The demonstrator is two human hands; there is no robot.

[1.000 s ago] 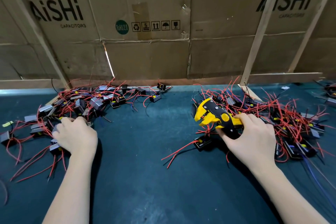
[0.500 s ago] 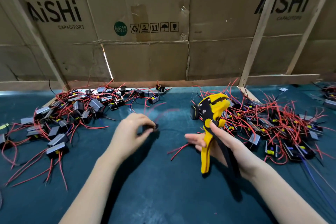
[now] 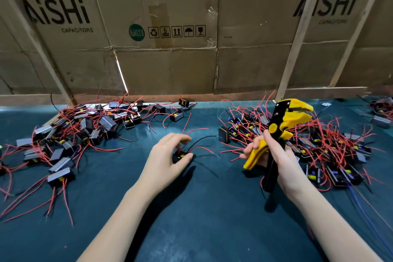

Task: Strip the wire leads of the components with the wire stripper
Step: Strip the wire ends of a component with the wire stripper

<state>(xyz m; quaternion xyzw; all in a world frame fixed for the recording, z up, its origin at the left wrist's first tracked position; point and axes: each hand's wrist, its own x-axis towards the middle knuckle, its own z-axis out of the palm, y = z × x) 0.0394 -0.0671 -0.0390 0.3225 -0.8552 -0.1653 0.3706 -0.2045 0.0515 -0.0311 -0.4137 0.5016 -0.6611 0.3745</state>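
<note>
Hands were busy: left hand (image 3: 168, 158) pinched a component (image 3: 180, 156); right hand (image 3: 276, 155) gripped the stripper (image 3: 280, 125), which wanted one lead fed squarely.

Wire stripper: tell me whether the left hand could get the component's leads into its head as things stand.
Probably yes. The left hand pinches the component, the right hand holds the wire stripper upright, and only bare mat lies between them.

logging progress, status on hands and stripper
Left hand pinches small black component. Right hand grips yellow-and-black wire stripper, upright. Leads unstripped, nothing blocking.
</note>
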